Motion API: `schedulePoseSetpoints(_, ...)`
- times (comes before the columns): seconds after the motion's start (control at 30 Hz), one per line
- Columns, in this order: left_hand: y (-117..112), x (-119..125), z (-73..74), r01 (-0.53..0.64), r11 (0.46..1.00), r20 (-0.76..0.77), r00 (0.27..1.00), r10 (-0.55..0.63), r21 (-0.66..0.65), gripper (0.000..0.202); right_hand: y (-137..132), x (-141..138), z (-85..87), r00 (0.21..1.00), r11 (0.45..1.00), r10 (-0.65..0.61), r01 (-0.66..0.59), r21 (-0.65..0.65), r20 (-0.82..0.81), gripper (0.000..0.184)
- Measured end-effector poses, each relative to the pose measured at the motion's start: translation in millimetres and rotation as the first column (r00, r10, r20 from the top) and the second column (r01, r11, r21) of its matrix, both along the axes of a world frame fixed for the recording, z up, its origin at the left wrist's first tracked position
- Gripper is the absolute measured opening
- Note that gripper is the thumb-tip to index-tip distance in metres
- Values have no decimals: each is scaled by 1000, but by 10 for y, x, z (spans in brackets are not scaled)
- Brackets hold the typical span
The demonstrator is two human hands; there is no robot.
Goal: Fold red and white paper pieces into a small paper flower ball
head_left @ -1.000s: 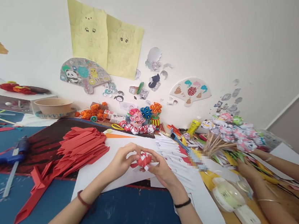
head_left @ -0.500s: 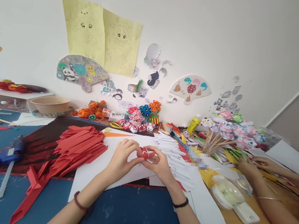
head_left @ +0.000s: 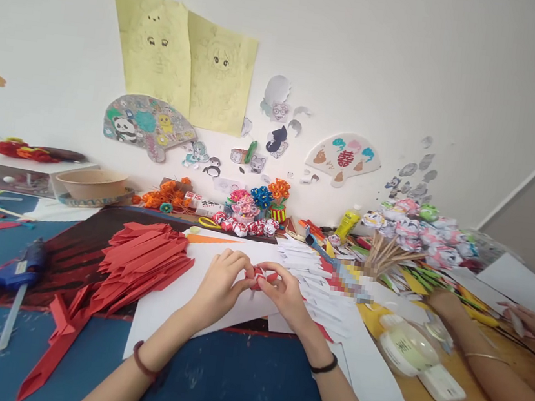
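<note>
Above white sheet (head_left: 156,310), folded red paper (head_left: 257,275), crosswise, pointing right

Coloured red and white in the folded paper (head_left: 258,277), all red in the strips (head_left: 145,265), blue on the glue gun (head_left: 23,276), striped with yellow on the flowerpot (head_left: 278,214).

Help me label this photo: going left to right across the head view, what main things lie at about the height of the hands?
Blue glue gun → red paper strips → left hand → red-and-white paper piece → right hand → clear bottle → co-worker's arm.
</note>
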State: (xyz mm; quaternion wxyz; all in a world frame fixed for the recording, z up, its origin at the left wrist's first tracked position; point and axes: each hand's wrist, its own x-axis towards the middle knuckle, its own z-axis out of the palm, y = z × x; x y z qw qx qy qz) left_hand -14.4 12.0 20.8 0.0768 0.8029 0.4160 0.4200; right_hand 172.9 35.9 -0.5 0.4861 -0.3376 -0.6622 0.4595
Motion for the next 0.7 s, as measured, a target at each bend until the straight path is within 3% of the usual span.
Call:
schedulePoseSetpoints(0.4, -15, 35, -59, -71, 996, 64, 995, 74, -47, 8, -7, -35, -1, 995, 998, -23, 18, -55, -96, 33)
schedulePoseSetpoints(0.7, -18, 49, -59, -9, 997, 132, 991, 18, -72, 14, 7, -35, -4, 996, 998, -28, 23, -59, -86, 33)
